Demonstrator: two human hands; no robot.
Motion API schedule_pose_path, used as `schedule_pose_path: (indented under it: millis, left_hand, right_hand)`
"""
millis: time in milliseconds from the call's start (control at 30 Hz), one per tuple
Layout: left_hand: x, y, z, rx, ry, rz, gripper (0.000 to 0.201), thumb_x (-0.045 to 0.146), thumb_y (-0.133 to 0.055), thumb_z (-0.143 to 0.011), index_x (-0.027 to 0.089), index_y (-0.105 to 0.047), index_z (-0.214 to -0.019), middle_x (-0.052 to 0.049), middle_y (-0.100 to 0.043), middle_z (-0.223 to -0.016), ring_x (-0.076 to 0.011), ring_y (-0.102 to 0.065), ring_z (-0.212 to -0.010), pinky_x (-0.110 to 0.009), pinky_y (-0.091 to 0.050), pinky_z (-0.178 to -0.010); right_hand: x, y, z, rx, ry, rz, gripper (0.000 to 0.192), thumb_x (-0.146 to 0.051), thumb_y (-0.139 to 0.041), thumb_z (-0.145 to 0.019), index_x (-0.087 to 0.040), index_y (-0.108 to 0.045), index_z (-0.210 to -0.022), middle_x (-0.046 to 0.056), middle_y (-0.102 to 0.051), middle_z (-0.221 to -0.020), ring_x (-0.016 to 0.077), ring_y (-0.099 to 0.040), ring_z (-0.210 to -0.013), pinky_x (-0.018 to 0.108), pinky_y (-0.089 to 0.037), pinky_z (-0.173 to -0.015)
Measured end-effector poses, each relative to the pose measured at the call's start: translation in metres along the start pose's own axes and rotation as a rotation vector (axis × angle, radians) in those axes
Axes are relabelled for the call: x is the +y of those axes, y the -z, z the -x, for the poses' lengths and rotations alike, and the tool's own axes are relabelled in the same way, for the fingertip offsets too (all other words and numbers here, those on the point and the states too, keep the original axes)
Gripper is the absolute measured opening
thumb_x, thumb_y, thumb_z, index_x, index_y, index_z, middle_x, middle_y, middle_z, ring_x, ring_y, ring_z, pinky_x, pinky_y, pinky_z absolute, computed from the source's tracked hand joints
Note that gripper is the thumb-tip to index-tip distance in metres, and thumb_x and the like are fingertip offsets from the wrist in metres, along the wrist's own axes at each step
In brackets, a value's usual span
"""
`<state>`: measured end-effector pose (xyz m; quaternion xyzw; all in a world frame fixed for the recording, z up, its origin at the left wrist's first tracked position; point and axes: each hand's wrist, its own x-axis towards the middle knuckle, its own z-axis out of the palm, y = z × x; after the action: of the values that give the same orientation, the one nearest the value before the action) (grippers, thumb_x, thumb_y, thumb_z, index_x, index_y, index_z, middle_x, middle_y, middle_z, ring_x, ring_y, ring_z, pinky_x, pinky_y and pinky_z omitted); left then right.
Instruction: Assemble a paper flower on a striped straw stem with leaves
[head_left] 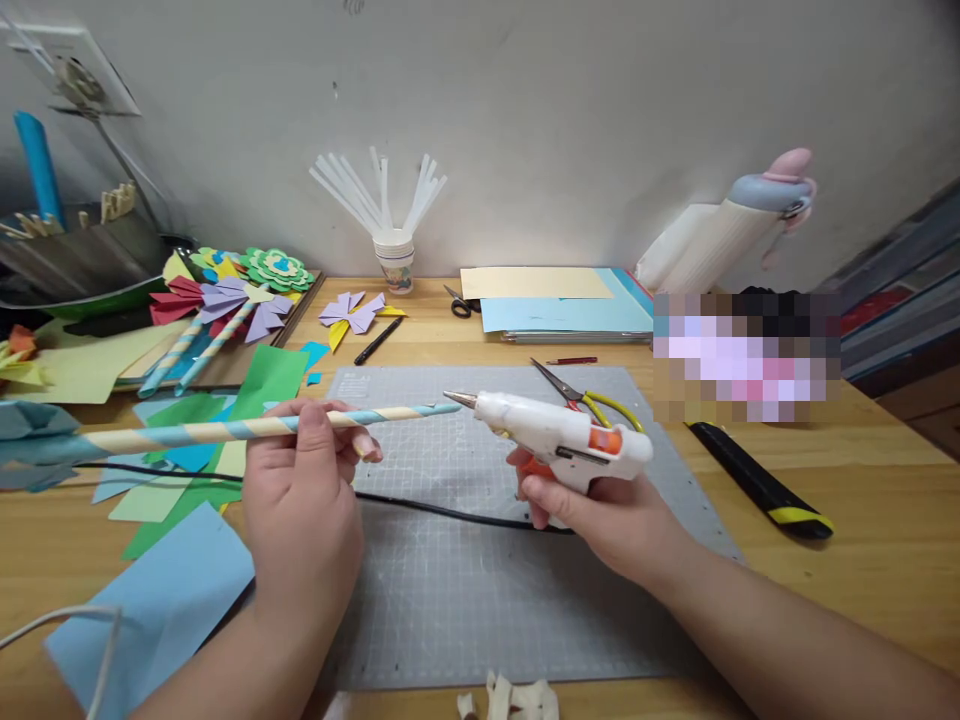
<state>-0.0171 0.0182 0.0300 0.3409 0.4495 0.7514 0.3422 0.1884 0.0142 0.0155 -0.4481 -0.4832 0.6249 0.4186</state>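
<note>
My left hand point(307, 500) is closed around a rolled paper stick point(191, 433) with a blue and cream spiral, held level above the table. Blue folded paper point(37, 435) sits at the stick's left end, partly cut off by the frame edge. In my right hand point(600, 515) is a white hot glue gun point(551, 425) with an orange trigger, gripped by its handle. The metal nozzle points left, close to the stick's right tip; whether they touch I cannot tell. A black cord point(442, 510) crosses the grey cutting mat point(450, 610) below both hands.
Scissors point(581, 392) lie on the mat behind the glue gun. Green paper point(262, 385) and blue paper point(161, 590) cover the left side. Paper flowers point(225, 300), a cup point(395, 262) of glue sticks, a paper stack point(566, 312) and a black-yellow sheath point(761, 480) stand or lie around.
</note>
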Motion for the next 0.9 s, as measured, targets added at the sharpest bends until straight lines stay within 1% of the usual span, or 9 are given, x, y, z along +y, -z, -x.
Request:
schedule_pose_path:
  millis: [67,267,433,700,900]
  left_hand:
    - [0.0,0.0,0.0,-0.008,-0.009,-0.009,0.014,0.024,-0.051,-0.092,0.019,-0.057,-0.08,0.0,-0.059,-0.078,-0.0108,-0.055,-0.056,-0.024,-0.05,-0.055]
    - [0.003,-0.001,0.001,-0.013,-0.013,0.003,0.015,0.024,-0.05,-0.093,0.019,-0.058,-0.08,0.0,-0.059,-0.079,-0.011,-0.054,-0.056,-0.025,-0.049,-0.056]
    - [0.004,-0.003,0.003,-0.025,-0.02,0.026,0.013,0.022,-0.051,-0.092,0.021,-0.057,-0.081,0.0,-0.06,-0.081,-0.0115,-0.055,-0.057,-0.026,-0.049,-0.057]
    - [0.006,-0.002,0.007,-0.048,-0.056,0.035,0.009,0.024,-0.054,-0.091,0.023,-0.06,-0.084,0.001,-0.061,-0.082,-0.0125,-0.058,-0.058,-0.027,-0.052,-0.06]
    - [0.005,-0.003,0.005,-0.029,-0.073,0.049,0.007,0.026,-0.06,-0.087,0.02,-0.06,-0.083,0.001,-0.062,-0.08,-0.0119,-0.06,-0.056,-0.027,-0.053,-0.058]
  right_hand:
    - [0.002,-0.004,0.002,0.024,-0.017,0.043,0.031,-0.04,-0.075,-0.069,-0.02,-0.063,-0.09,0.002,-0.065,-0.082,0.0089,-0.05,-0.053,0.024,-0.048,-0.048]
    - [0.005,-0.005,0.002,-0.013,-0.023,0.146,0.025,-0.038,-0.07,-0.073,-0.019,-0.06,-0.085,-0.002,-0.056,-0.067,0.009,-0.048,-0.052,0.022,-0.047,-0.048]
    - [0.001,-0.005,0.0,-0.03,-0.013,0.173,0.024,-0.039,-0.067,-0.075,-0.019,-0.058,-0.084,-0.003,-0.054,-0.065,0.0094,-0.048,-0.052,0.023,-0.047,-0.049]
    - [-0.005,-0.005,0.0,-0.035,-0.011,0.251,0.024,-0.042,-0.063,-0.075,-0.021,-0.052,-0.074,-0.004,-0.052,-0.056,0.0123,-0.05,-0.054,0.025,-0.047,-0.051]
    - [-0.004,-0.005,0.0,-0.028,0.007,0.274,0.026,-0.044,-0.064,-0.075,-0.022,-0.052,-0.072,-0.003,-0.052,-0.055,0.0135,-0.05,-0.053,0.027,-0.045,-0.05]
